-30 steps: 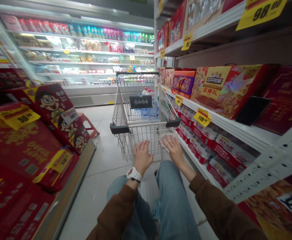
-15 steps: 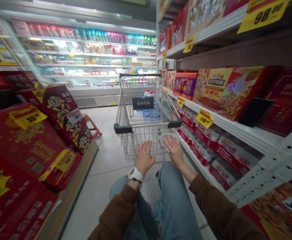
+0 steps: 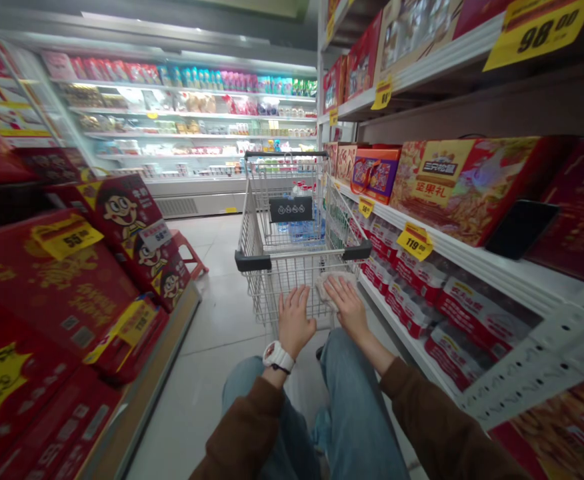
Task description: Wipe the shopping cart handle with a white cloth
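Note:
A wire shopping cart [image 3: 257,287] with a black-gripped handle stands right in front of my knees. My right hand [image 3: 345,300] holds a pale cloth [image 3: 325,280] flat against the cart's near wire end, below the handle, its fingers stretched over it. My left hand [image 3: 296,320], with a white watch [image 3: 277,357] on its wrist, is at the same wire panel, fingers extended and nothing in them. Whether its fingertips touch the wires is hard to tell. Bottled water packs [image 3: 305,230] lie inside the cart, partly hidden by a black sign [image 3: 291,209].
To the right, a white shelf [image 3: 472,263] carries gift boxes [image 3: 452,187] and a dark phone [image 3: 522,230]; red-white bottle packs [image 3: 477,303] sit below. Red boxes [image 3: 72,280] are stacked at left, near a red stool [image 3: 189,253]. A chilled display [image 3: 192,127] spans the back.
The view has turned slightly, so everything sits a little further right. Against the cart, my right hand and the cloth have slid slightly down and left. My left hand has hardly moved.

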Action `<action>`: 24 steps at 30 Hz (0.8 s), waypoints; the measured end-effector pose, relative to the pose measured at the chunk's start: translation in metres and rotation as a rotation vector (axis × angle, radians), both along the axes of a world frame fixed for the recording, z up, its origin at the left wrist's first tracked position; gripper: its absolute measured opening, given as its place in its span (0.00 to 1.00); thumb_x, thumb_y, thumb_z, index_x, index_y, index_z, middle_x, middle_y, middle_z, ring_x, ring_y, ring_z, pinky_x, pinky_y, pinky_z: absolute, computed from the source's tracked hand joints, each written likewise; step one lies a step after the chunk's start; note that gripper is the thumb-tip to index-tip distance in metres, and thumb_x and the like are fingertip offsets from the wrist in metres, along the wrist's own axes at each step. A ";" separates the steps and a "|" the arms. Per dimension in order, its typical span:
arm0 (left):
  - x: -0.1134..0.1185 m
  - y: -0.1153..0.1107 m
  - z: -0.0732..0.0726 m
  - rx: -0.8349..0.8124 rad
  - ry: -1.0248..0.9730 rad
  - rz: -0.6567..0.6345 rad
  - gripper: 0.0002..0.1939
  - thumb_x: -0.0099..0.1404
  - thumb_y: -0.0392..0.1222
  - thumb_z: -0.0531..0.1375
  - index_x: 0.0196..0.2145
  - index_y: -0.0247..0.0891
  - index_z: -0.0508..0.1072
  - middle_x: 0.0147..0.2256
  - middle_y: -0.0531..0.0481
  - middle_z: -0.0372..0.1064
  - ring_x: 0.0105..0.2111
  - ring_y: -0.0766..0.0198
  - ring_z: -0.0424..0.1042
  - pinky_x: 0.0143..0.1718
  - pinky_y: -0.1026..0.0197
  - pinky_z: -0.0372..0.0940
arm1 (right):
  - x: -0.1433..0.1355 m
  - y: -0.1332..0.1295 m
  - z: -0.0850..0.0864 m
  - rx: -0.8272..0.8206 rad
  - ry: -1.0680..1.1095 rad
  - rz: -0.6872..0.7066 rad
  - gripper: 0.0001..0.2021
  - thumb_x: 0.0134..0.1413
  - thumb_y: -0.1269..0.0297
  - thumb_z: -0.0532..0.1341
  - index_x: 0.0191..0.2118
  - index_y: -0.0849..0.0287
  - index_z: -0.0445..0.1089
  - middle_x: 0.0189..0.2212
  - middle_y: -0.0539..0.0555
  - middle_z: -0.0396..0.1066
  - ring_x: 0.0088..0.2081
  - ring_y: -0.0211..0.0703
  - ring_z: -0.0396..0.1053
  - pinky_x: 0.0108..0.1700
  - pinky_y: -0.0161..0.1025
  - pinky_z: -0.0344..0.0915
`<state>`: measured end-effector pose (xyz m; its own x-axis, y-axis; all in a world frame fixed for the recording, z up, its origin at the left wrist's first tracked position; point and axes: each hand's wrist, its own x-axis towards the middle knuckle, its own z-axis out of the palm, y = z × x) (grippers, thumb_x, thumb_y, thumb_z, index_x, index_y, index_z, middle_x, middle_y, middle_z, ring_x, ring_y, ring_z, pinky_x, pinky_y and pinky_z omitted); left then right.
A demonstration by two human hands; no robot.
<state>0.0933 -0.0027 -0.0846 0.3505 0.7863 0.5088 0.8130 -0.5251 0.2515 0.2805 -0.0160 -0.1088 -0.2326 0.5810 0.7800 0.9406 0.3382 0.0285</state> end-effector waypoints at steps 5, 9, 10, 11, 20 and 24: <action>-0.001 -0.002 0.000 0.010 -0.001 0.010 0.39 0.53 0.34 0.57 0.64 0.35 0.61 0.64 0.44 0.61 0.65 0.49 0.56 0.70 0.39 0.41 | -0.003 0.005 0.015 0.006 0.006 -0.028 0.41 0.45 0.87 0.50 0.67 0.57 0.59 0.67 0.55 0.57 0.71 0.48 0.42 0.68 0.56 0.53; -0.001 -0.002 0.001 0.007 -0.005 0.015 0.38 0.53 0.35 0.57 0.64 0.35 0.61 0.64 0.44 0.61 0.65 0.49 0.56 0.70 0.39 0.42 | -0.003 0.006 0.002 -0.019 -0.016 -0.018 0.40 0.45 0.87 0.49 0.66 0.56 0.60 0.66 0.54 0.59 0.71 0.47 0.45 0.67 0.55 0.56; 0.000 -0.002 0.001 0.006 -0.005 0.015 0.38 0.53 0.35 0.57 0.64 0.35 0.61 0.64 0.44 0.61 0.65 0.49 0.56 0.70 0.39 0.42 | -0.003 0.004 0.000 -0.027 -0.018 -0.011 0.41 0.45 0.87 0.49 0.66 0.56 0.59 0.66 0.54 0.59 0.71 0.46 0.45 0.67 0.55 0.56; 0.000 -0.002 0.002 0.006 -0.004 0.015 0.38 0.53 0.35 0.57 0.64 0.35 0.61 0.64 0.44 0.61 0.65 0.49 0.56 0.70 0.39 0.43 | -0.003 0.002 0.000 -0.033 -0.016 -0.002 0.41 0.45 0.87 0.49 0.67 0.57 0.58 0.66 0.54 0.59 0.71 0.46 0.45 0.67 0.54 0.56; 0.001 -0.003 0.003 0.003 -0.015 0.012 0.39 0.53 0.35 0.58 0.64 0.36 0.61 0.64 0.43 0.61 0.65 0.48 0.57 0.69 0.38 0.43 | -0.001 0.008 0.013 -0.010 -0.014 0.008 0.38 0.47 0.87 0.49 0.65 0.58 0.61 0.67 0.56 0.58 0.71 0.47 0.43 0.67 0.56 0.55; 0.001 -0.002 0.001 -0.002 -0.020 0.019 0.39 0.53 0.35 0.58 0.64 0.36 0.61 0.64 0.43 0.60 0.65 0.49 0.56 0.70 0.39 0.42 | -0.005 0.005 0.002 -0.012 -0.027 0.013 0.39 0.44 0.87 0.48 0.64 0.60 0.62 0.65 0.55 0.60 0.71 0.46 0.45 0.66 0.53 0.58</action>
<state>0.0942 -0.0045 -0.0831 0.3252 0.7938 0.5140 0.8177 -0.5090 0.2688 0.2754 -0.0107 -0.1063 -0.2611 0.5874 0.7660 0.9351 0.3509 0.0497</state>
